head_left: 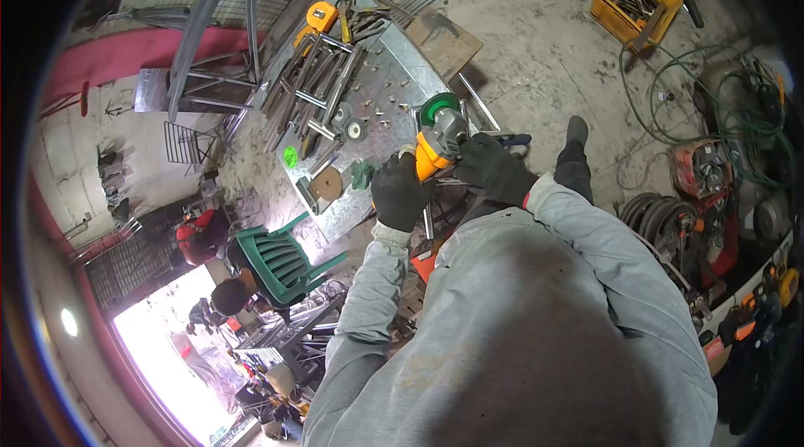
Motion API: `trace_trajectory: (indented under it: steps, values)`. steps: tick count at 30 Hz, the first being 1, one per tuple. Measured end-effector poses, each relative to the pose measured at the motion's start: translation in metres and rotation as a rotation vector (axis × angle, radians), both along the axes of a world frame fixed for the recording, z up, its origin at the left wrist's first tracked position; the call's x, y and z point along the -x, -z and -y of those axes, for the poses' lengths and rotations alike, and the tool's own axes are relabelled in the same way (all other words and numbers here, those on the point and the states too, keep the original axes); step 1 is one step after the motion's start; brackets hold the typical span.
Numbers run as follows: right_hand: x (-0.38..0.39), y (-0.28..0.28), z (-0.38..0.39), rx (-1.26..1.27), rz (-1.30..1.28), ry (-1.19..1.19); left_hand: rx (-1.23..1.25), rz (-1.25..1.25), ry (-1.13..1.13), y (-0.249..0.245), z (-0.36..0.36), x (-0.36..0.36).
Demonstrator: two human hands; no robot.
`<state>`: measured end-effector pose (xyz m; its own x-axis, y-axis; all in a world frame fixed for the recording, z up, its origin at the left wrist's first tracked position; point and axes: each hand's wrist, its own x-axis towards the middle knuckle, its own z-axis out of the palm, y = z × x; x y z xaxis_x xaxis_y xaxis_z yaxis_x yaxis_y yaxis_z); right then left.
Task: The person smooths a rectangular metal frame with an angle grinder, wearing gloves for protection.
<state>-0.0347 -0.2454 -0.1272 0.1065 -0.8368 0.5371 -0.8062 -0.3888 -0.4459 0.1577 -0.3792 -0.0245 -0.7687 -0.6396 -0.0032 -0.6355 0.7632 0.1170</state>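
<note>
Mid-frame, the left hand (pixel 402 194) and right hand (pixel 492 169) grip the orange grinder (pixel 433 153), seemingly mid-grinding, though whether its green disc (pixel 436 107) touches anything is unclear; the next move calls for steady two-handed control.

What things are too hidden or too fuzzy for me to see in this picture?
All in the head view:
Angle grinder: part of its body is covered by the left grip.
Right grip: its own dark back hides how the fingers close.
Round green label: any writing is too small.
Yellow crate: what's inside is too small and jumbled to name.
Bright opening: glare washes out most of what's beyond.
</note>
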Motion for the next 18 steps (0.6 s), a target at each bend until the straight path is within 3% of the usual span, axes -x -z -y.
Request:
trace_trajectory:
  steps: [11, 14, 17, 18]
  values:
    - [-0.004, 0.006, 0.000, 0.049, 0.006, 0.040, 0.001, 0.002, -0.021, 0.008, -0.006, -0.002]
    - [-0.003, 0.005, -0.001, 0.023, 0.006, 0.029, -0.065, 0.018, -0.066, 0.001, -0.009, 0.000]
    - [0.000, 0.002, 0.001, 0.010, -0.014, 0.009, -0.117, -0.155, -0.114, -0.004, -0.010, -0.006]
    - [0.001, 0.002, 0.000, -0.002, -0.003, -0.002, -0.207, -0.123, -0.248, -0.010, -0.009, -0.005]
